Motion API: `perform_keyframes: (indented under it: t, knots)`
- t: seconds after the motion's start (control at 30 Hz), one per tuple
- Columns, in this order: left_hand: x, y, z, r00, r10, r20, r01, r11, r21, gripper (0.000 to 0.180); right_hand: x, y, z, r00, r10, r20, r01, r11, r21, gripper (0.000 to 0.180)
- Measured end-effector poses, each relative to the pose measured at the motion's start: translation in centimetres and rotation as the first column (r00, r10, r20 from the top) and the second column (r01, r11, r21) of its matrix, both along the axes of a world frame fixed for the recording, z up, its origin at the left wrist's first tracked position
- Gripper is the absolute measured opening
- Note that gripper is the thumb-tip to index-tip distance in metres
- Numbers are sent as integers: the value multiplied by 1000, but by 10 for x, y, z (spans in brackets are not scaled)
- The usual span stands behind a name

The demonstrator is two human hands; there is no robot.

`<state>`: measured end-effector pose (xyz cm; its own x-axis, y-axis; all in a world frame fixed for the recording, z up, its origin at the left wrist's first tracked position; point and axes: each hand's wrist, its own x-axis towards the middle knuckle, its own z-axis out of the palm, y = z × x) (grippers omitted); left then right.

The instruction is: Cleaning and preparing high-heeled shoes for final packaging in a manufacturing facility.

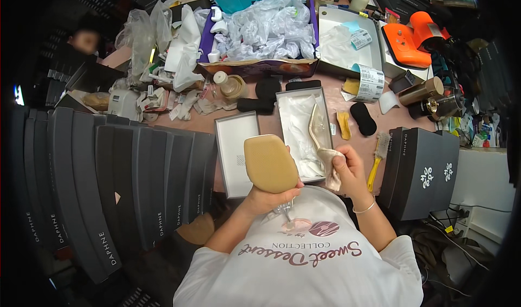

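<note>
In my left hand [269, 199] is a shoe [271, 163], its smooth tan sole turned toward me; the fingers wrap round its lower edge and its upper is hidden. My right hand [351, 174] pinches a crumpled off-white cloth [331, 161] off to the right of the sole. Just beyond, an open shoe box [279, 98] holds white tissue paper [298, 122]. A slim beige curved piece [313, 123] lies along the box's right side, reaching down toward the cloth; what it is I cannot tell. Left of that box lies a shallow grey-rimmed lid [234, 171], partly behind the shoe.
Dark shoe boxes stand in a row at left [146, 182] and in a pair [415, 171] at right. A yellow-handled brush [375, 166], a yellow sponge [343, 125] and a black pad [363, 119] lie right of the tissue. Farther back are a carton of crumpled plastic [255, 67] and an orange device [406, 46].
</note>
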<state>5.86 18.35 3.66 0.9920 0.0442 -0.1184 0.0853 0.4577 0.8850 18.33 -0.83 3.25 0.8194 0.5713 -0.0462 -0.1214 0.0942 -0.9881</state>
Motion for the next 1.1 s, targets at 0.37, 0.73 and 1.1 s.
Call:
perform_keyframes:
  t: [0.37, 0.73, 1.1]
  knots:
    - [-12, -10, -5, 991, 35, -131, -10, 983, 186, 48, -1, 81, 43, 585, 249, 771, -63, 963, -263, 18]
    - [-16, -16, -15, 970, -60, -236, 89, 990, 114, 55, 11, 80, 52, 453, 304, 838, 69, 925, -372, 17]
    - [-5, -17, -5, 959, -98, -268, 133, 984, 117, 40, 13, 73, 47, 352, 406, 844, -4, 902, -432, 18]
